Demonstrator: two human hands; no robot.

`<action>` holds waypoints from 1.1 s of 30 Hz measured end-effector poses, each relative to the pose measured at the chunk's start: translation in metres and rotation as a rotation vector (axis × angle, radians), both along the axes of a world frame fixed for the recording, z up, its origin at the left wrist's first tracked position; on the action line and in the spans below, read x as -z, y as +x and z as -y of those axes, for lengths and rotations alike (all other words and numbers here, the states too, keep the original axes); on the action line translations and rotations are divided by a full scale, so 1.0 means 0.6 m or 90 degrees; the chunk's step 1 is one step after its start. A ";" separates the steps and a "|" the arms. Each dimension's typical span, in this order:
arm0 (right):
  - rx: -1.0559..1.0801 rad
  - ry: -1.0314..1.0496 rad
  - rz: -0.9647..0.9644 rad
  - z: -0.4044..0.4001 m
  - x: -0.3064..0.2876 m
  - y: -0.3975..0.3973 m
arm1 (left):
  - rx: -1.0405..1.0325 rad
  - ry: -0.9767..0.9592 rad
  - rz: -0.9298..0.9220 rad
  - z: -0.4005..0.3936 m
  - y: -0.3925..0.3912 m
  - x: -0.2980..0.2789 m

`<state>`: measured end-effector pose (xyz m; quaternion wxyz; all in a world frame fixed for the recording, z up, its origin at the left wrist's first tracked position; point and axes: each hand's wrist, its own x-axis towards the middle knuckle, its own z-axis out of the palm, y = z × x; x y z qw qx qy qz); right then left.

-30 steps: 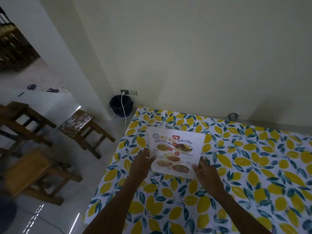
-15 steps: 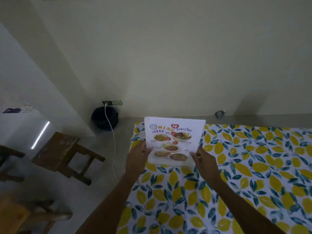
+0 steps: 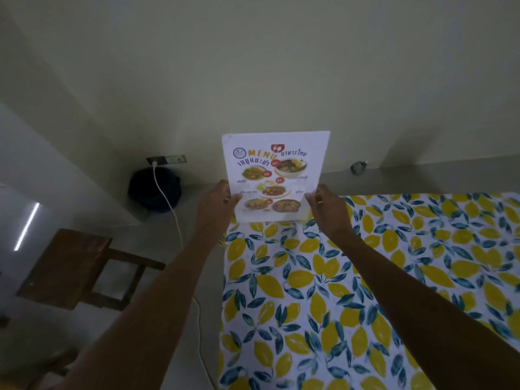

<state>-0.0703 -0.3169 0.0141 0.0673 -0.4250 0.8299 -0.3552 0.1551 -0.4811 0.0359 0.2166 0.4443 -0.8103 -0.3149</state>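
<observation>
menu sheet point(image 3: 274, 175) upright between left hand point(image 3: 215, 205) and right hand point(image 3: 327, 211)

The menu point(image 3: 274, 175) was white with orange and red lettering; the bench point(image 3: 365, 291) cloth bore yellow lemons and teal leaves.

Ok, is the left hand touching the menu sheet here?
Touching. The head view shows the left hand pinching the menu sheet at its left edge, thumb over the printed face; the right hand grips the opposite edge.
</observation>
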 end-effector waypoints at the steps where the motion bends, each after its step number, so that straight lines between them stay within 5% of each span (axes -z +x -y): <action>1: -0.002 0.001 -0.002 0.008 0.008 -0.003 | 0.003 0.017 0.007 0.005 0.000 0.006; 12: 0.030 0.035 0.009 0.041 0.060 -0.001 | -0.002 0.134 -0.055 0.068 0.006 0.162; 17: 0.037 0.049 0.051 0.043 0.063 0.000 | -0.043 0.043 0.008 0.021 -0.004 0.077; 33: 0.060 0.029 0.184 0.020 0.012 -0.007 | -0.066 0.007 0.121 0.017 -0.011 0.090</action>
